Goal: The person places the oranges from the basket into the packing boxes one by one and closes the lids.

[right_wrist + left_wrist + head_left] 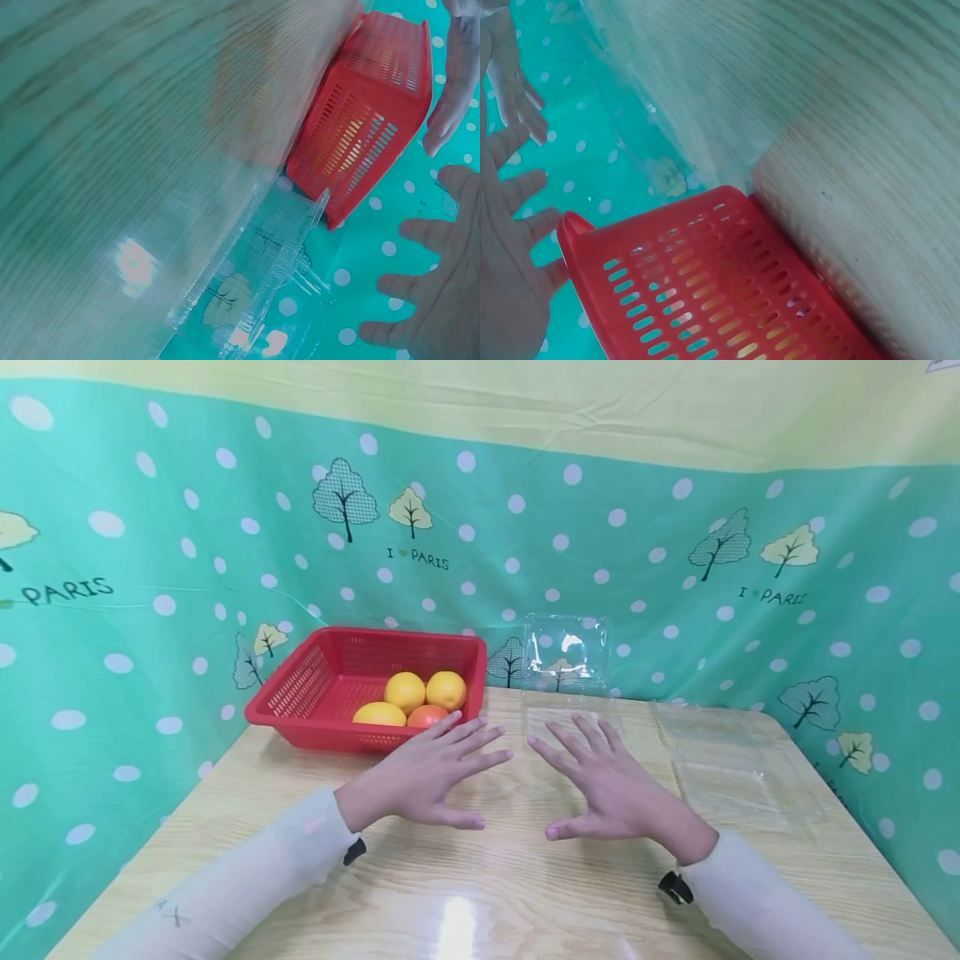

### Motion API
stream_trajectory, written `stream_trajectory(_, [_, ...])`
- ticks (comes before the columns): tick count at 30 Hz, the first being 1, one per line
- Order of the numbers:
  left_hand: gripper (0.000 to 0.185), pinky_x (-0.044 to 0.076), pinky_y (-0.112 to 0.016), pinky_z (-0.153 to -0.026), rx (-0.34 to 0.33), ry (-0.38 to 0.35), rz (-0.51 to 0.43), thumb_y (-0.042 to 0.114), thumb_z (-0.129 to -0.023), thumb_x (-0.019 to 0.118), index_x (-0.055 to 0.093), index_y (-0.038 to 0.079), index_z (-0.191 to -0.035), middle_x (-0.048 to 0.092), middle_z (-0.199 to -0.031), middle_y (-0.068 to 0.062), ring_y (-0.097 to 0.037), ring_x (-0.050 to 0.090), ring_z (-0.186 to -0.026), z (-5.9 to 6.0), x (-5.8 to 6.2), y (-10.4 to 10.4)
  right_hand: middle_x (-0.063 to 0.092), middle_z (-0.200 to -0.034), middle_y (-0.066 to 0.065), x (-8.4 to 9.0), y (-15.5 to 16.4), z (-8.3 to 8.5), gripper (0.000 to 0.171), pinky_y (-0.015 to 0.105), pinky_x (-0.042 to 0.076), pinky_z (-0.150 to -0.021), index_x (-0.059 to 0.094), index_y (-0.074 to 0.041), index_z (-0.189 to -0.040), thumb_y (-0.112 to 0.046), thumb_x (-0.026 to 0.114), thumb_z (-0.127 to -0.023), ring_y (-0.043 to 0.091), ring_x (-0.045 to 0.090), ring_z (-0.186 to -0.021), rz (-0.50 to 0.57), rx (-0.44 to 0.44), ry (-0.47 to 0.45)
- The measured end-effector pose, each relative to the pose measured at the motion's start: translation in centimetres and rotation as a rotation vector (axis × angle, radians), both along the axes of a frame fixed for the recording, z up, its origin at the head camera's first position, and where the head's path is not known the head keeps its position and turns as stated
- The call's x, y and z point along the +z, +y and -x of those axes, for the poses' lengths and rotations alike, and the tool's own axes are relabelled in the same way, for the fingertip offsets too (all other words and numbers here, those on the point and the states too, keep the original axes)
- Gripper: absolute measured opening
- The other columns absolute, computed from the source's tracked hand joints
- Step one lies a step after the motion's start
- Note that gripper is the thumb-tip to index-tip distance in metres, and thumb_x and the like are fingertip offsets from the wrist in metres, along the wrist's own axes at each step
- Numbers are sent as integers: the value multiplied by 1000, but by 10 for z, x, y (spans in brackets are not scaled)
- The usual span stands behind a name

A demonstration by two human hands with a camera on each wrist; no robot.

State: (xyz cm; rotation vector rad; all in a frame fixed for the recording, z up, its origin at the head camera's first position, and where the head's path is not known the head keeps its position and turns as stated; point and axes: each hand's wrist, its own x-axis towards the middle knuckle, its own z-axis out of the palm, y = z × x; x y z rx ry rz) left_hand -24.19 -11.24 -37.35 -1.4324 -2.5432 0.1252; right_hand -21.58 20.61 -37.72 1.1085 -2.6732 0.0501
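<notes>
We hover our left hand (pixel 427 772) and right hand (pixel 607 785) spread flat, each grip wide and empty, over the counter (pixel 480 893), fruit untouched in the red basket (pixel 300 693) at ten o'clock, open clamshell box (pixel 566 681) at twelve.

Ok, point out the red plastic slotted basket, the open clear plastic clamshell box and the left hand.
red plastic slotted basket (pixel 311 681): head view, on its left inner wall.
open clear plastic clamshell box (pixel 566 647): head view, on its raised lid.
left hand (pixel 423 768): head view, on its back.
</notes>
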Motion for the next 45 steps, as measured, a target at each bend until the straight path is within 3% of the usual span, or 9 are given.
stream_trajectory(4, [87, 8, -56, -125, 20, 7, 4, 80, -93, 36, 24, 31, -164, 21, -170, -3, -28, 18, -156, 4, 5, -1, 15, -171, 8, 1, -1, 1, 111, 73, 10, -117, 15, -32, -165, -78, 67, -79, 47, 10, -154, 4, -16, -23])
stream_trajectory(8, [79, 12, -54, -125, 52, 14, -8, 72, -97, 41, 29, 30, -163, 27, -168, -4, -29, 21, -155, 11, 19, -1, 18, -170, 9, 1, 0, 4, 104, 73, 13, -116, 12, -34, -165, -71, 67, -85, 47, 11, -153, 25, -24, -56])
stream_trajectory(16, [75, 20, -55, -123, 201, -57, -18, 60, -96, 59, 36, 28, -160, 35, -164, -6, -32, 27, -152, 25, 51, -7, 31, -165, 13, 8, 9, 12, 86, 72, 24, -114, 27, -25, -163, -60, 64, -94, 47, 29, -148, 100, -47, -61])
stream_trajectory(22, [74, 32, -56, -118, 318, -114, -46, 51, -93, 68, 42, 26, -158, 42, -158, -8, -32, 34, -147, 47, 66, -18, 44, -155, 17, 15, 20, 20, 76, 67, 34, -111, 38, -17, -159, -53, 64, -97, 44, 39, -142, 163, -78, -77])
stream_trajectory(33, [72, 41, -61, -110, 488, -199, -16, 37, -93, 74, 45, 18, -156, 45, -155, -13, -38, 39, -142, 85, 74, -47, 52, -144, 26, 17, 44, 44, 58, 65, 39, -108, 50, -2, -148, -37, 61, -103, 48, 46, -135, 297, -223, -129])
stream_trajectory(39, [65, 37, -65, -111, 558, -222, -23, 36, -96, 69, 48, 14, -153, 47, -152, -17, -41, 42, -139, 101, 71, -63, 57, -134, 29, 14, 56, 57, 52, 60, 52, -94, 51, 5, -144, -29, 59, -105, 45, 60, -117, 347, -311, -155])
stream_trajectory(45, [65, 40, -64, -110, 618, -350, -95, 33, -96, 70, 48, 9, -152, 49, -149, -19, -40, 43, -137, 125, 68, -74, 57, -134, 32, 10, 61, 68, 50, 58, 52, -90, 48, 9, -144, -20, 57, -105, 44, 63, -106, 374, -458, -190])
